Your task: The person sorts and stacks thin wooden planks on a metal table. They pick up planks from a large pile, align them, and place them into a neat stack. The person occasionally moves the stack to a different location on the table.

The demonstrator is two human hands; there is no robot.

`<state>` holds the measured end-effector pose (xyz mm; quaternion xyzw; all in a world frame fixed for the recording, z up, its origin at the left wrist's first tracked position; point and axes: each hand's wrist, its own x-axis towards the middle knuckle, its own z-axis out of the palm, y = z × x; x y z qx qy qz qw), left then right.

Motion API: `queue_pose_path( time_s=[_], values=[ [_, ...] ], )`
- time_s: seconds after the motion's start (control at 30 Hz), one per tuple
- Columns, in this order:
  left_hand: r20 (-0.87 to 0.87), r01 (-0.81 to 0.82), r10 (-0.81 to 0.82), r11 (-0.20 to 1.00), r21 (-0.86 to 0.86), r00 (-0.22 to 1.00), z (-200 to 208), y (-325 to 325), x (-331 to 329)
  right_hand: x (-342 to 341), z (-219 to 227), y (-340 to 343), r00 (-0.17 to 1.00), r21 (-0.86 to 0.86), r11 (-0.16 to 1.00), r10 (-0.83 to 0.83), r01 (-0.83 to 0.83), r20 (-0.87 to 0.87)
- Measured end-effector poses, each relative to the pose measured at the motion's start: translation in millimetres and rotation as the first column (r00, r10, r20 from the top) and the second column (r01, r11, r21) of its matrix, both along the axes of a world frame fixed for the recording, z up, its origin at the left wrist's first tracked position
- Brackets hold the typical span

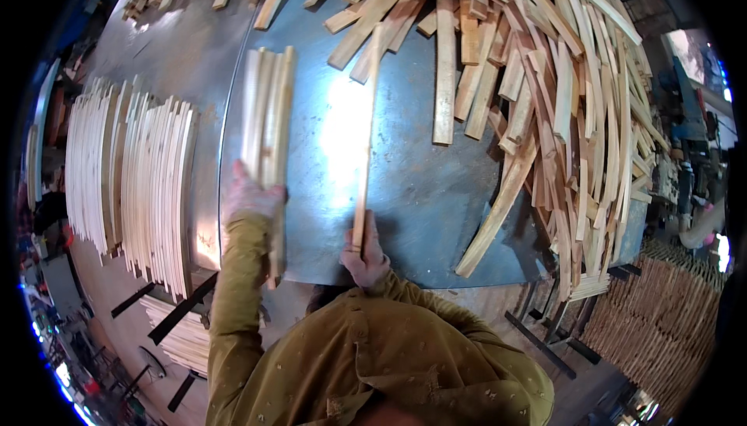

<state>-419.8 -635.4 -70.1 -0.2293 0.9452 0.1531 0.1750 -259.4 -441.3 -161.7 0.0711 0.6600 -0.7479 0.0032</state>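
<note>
My left hand [254, 195] is closed across the near half of a small bundle of wooden slats [268, 111], several held side by side and pointing away from me. Motion smears this hand and the bundle slightly. Closer to the middle, my right hand [367, 261] grips the near end of a single thin wooden slat [368, 130]. That slat also points away from me, its narrow edge upward, some way to the right of the bundle. Both hands are over the metal tabletop [327, 231], near its front edge.
On the left, a neat row of pale slats [152, 185] lies lined up. A big jumbled heap of slats [545, 76] covers the far and right parts of the table, with one loose slat [498, 208] jutting nearer. Stacked wood [661, 317] stands low at the right.
</note>
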Motion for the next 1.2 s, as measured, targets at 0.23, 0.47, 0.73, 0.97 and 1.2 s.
queue_pose_path(
  time_s=[0.23, 0.47, 0.73, 0.97, 1.2],
  values=[
    [-0.022, -0.041, 0.048, 0.97, 0.238, 0.999, -18, -26, 19, -42, 1, -65, 0.606, 0.428, 0.429, 0.547, -0.796, 0.578],
    [0.058, -0.043, 0.036, 0.993, 0.108, 0.998, -20, -22, 88, -69, 23, -62, 0.55, 0.62, 0.175, 0.678, -0.765, 0.487],
    [0.15, 0.107, -0.104, 0.994, -0.012, 0.983, -32, -25, 113, -107, 12, -22, 0.822, 0.491, 0.668, 0.367, -0.559, 0.436],
    [0.163, 0.027, -0.039, 0.997, 0.079, 0.986, -20, -24, 111, -162, 28, -95, 0.788, 0.601, 0.536, 0.233, -0.593, 0.57],
    [-0.203, 0.108, -0.077, 0.983, 0.145, 0.976, -53, -42, 135, -153, -43, -39, 0.851, 0.179, 0.882, 0.339, -0.436, 0.401]
  ],
)
